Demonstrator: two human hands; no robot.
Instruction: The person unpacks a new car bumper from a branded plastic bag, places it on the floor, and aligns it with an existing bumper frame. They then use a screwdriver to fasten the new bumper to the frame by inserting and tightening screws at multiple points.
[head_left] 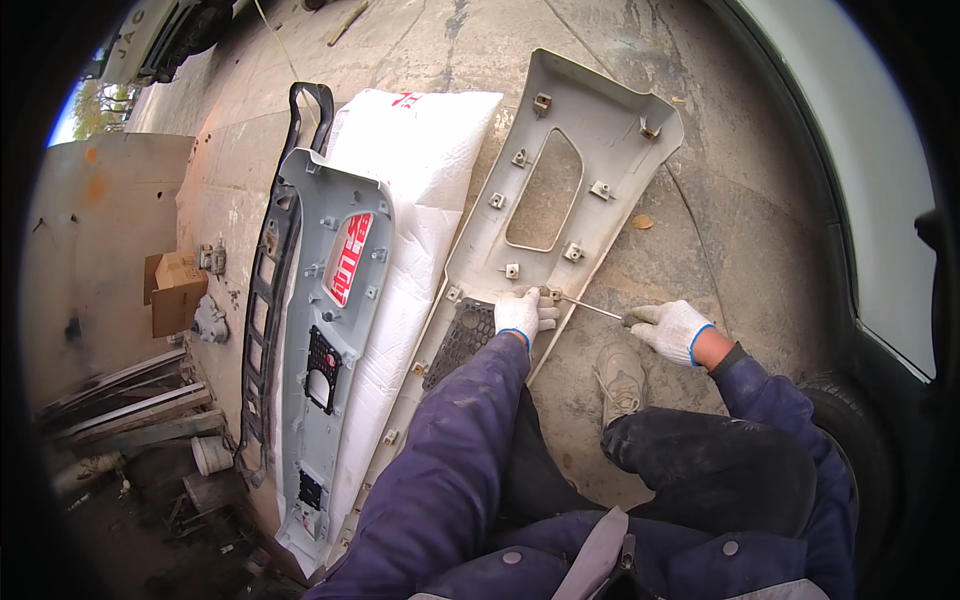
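A long beige plastic trim panel (477,262) lies on the ground, its clip-studded inner side up. It has a large cut-out at the far end and a dark honeycomb grille (461,343) nearer me. My left hand (527,315), in a white knit glove, rests on the panel just past the grille, fingers spread beside a clip at the right edge. My gloved right hand (668,332) is closed around the handle of a screwdriver (595,308). The thin metal shaft points left, with its tip at that clip, close to my left fingertips. Several metal clips (574,252) sit on the panel.
Left of the panel, a grey trim panel (330,235) lies on white padded wrapping (440,150). Beyond it are a black slotted frame (262,300), a cardboard box (178,290) and scrap lengths (140,410). A vehicle door (850,120) and tyre (840,420) stand close at right.
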